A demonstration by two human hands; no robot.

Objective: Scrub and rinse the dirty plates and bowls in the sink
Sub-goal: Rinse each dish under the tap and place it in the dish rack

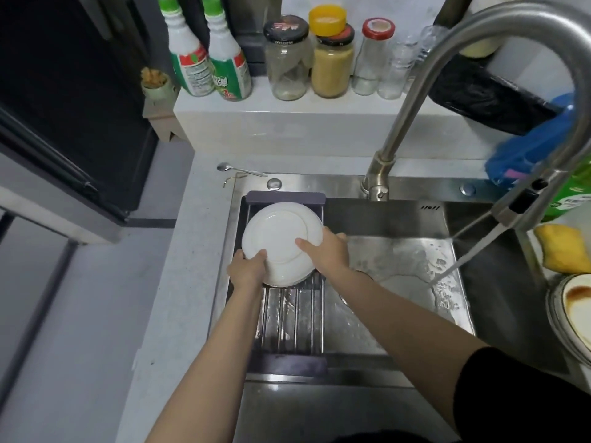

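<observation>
Holding: left hand (248, 270) and right hand (326, 251) both grip upturned white plate (281, 241) over rack (289, 318)
Sink (499, 302): steel, wet, tap (499, 43) running
Ledge (287, 123): jars, bottles

Plate (281, 241) lies upside down on rack (287, 314) across sink's (479, 298) left side.

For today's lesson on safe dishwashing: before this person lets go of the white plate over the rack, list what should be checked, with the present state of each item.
1. Both hands hold the white plate: left hand at its near rim, right hand at its right rim: ok.
2. Plate is upside down over the drying rack: ok.
3. Plate fully resting on the rack bars: cannot tell.
4. Faucet turned off: not ok, water is streaming into the sink.
5. Dirty dishes remaining: not ok, a stained plate waits at the right.
</observation>
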